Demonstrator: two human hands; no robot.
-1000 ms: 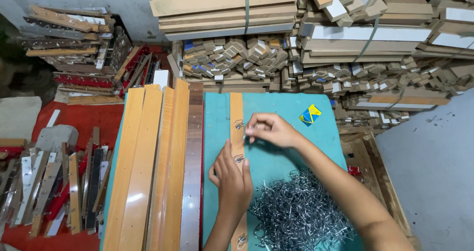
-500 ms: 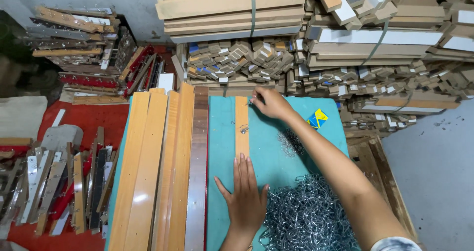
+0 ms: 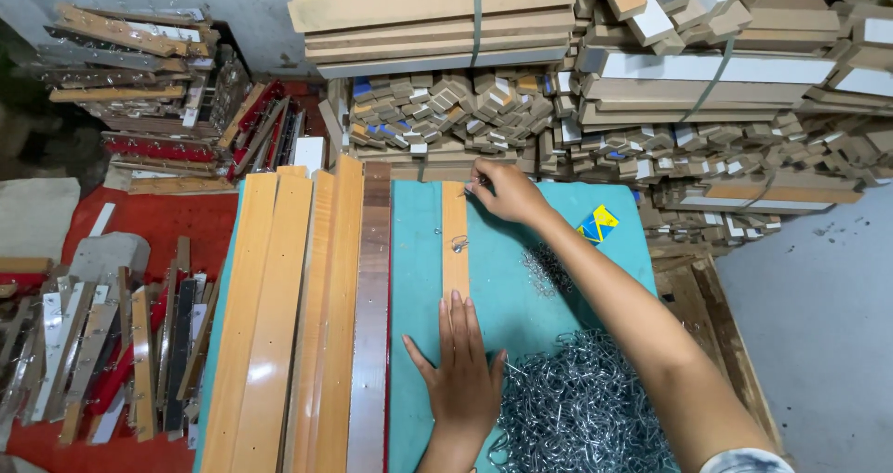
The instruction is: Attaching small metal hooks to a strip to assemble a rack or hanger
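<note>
A narrow wooden strip lies lengthwise on the teal table top, with a small metal hook fixed near its middle. My left hand lies flat with fingers spread on the strip's near end, pressing it down. My right hand reaches to the strip's far end, its fingers pinched on a small metal hook there. A big heap of loose metal hooks lies just right of my left hand, and a smaller heap sits under my right forearm.
Long wooden boards lie side by side along the table's left. A blue and yellow packet sits at the far right corner. Bundled wood pieces are stacked behind. Finished hook racks lie on the red floor, left.
My right hand has moved from the strip's middle up to its far end. My left hand has slid toward me along the strip and flattened out.
</note>
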